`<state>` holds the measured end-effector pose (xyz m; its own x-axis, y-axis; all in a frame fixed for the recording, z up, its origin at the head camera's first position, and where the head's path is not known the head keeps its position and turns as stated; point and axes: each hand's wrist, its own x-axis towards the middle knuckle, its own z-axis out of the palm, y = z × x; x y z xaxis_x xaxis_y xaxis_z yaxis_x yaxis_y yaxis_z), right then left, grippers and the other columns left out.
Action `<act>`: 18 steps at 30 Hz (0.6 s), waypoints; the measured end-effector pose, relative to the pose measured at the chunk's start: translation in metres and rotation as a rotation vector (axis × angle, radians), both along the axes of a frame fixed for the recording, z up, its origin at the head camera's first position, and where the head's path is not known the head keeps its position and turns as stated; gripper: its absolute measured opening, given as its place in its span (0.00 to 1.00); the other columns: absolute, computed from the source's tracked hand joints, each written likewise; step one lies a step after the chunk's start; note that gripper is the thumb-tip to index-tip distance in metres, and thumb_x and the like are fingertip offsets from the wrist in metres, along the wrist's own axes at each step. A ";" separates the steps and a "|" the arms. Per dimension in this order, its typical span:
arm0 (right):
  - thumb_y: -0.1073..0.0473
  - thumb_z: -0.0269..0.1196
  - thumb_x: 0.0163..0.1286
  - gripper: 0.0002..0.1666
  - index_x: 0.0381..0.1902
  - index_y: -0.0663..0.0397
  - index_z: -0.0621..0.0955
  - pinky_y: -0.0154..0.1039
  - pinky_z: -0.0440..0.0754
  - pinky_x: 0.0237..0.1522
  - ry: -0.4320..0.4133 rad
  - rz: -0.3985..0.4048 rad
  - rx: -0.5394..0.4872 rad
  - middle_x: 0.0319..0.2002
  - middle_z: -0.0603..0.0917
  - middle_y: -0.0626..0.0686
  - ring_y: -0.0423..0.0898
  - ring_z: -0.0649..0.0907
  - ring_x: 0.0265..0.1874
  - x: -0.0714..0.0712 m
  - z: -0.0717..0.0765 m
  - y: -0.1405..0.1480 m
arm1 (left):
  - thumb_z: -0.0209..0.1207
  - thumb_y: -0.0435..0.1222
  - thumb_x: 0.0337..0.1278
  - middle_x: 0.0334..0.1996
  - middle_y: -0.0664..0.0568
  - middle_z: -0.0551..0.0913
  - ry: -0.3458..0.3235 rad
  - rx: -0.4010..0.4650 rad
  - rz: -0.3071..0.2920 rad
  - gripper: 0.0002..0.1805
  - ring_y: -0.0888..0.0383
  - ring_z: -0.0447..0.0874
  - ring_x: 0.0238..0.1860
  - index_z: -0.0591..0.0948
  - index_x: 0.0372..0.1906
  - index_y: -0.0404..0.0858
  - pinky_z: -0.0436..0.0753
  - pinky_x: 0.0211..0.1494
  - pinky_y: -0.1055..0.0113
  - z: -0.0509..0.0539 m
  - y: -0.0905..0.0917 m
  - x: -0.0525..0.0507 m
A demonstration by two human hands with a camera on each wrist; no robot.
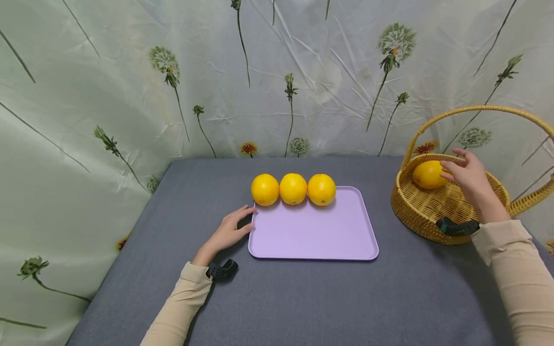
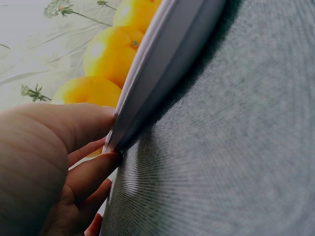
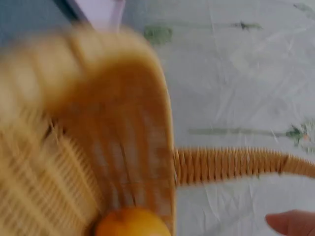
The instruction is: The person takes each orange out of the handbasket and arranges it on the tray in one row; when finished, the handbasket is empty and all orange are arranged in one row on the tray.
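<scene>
Three oranges [image 1: 293, 189] stand in a row along the back edge of a lilac tray [image 1: 313, 235], at its left. My left hand [image 1: 229, 229] is at the tray's left edge, its thumb and fingertips touching the rim, fingers spread and relaxed. Another orange [image 1: 428, 174] lies inside a wicker basket [image 1: 411, 218] at the right. Over the basket is my right hand [image 1: 469, 177], holding nothing, its fingers loosely bent beside that orange. In the right wrist view only a fingertip shows, apart from the orange [image 3: 133, 224].
The basket's tall arched handle [image 1: 480, 108] rises over the right forearm's side of the scene. A grey cloth [image 1: 303, 302] covers the table. Behind hangs a pale curtain [image 1: 268, 115] printed with dandelions.
</scene>
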<state>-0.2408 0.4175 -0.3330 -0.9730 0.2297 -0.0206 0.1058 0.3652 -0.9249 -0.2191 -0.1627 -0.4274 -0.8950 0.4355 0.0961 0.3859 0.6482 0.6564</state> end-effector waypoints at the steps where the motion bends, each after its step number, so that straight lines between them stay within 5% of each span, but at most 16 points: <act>1: 0.45 0.54 0.67 0.42 0.73 0.38 0.49 0.22 0.80 0.41 0.001 -0.028 -0.029 0.68 0.59 0.61 0.46 0.76 0.58 -0.006 -0.003 0.008 | 0.56 0.40 0.62 0.68 0.37 0.65 -0.001 -0.002 0.002 0.27 0.38 0.59 0.70 0.69 0.65 0.40 0.58 0.69 0.36 0.000 0.000 0.000; 6: 0.44 0.51 0.69 0.43 0.75 0.42 0.45 0.19 0.79 0.35 -0.037 -0.069 0.035 0.71 0.51 0.68 0.22 0.75 0.30 -0.005 0.008 0.012 | 0.56 0.40 0.62 0.68 0.37 0.65 -0.001 -0.009 0.001 0.27 0.38 0.59 0.70 0.69 0.65 0.40 0.58 0.69 0.36 0.001 0.000 -0.001; 8: 0.44 0.46 0.71 0.45 0.75 0.50 0.39 0.16 0.76 0.35 -0.061 -0.028 0.110 0.73 0.39 0.71 0.19 0.72 0.28 0.004 0.018 0.002 | 0.56 0.40 0.62 0.68 0.37 0.65 0.006 -0.007 -0.005 0.27 0.38 0.59 0.70 0.69 0.65 0.40 0.59 0.69 0.37 0.001 -0.001 -0.002; 11: 0.45 0.44 0.71 0.45 0.74 0.56 0.37 0.15 0.75 0.33 -0.082 -0.041 0.104 0.72 0.37 0.73 0.17 0.71 0.25 0.011 0.025 -0.008 | 0.56 0.40 0.61 0.67 0.37 0.66 0.019 -0.002 -0.013 0.27 0.38 0.60 0.70 0.69 0.65 0.39 0.59 0.69 0.37 0.000 0.000 -0.002; 15: 0.46 0.45 0.71 0.46 0.74 0.59 0.37 0.17 0.77 0.33 -0.118 -0.072 0.102 0.60 0.61 0.71 0.20 0.72 0.24 0.009 0.024 -0.006 | 0.56 0.39 0.61 0.67 0.37 0.67 0.029 0.004 -0.013 0.27 0.38 0.60 0.70 0.70 0.65 0.38 0.59 0.69 0.37 0.000 0.000 -0.002; 18: 0.47 0.45 0.71 0.46 0.73 0.64 0.37 0.19 0.79 0.33 -0.145 -0.081 0.143 0.50 0.63 0.65 0.24 0.73 0.25 0.006 0.021 -0.004 | 0.56 0.39 0.61 0.67 0.37 0.67 0.033 0.005 -0.013 0.27 0.38 0.60 0.70 0.70 0.65 0.38 0.59 0.69 0.37 0.000 0.000 -0.002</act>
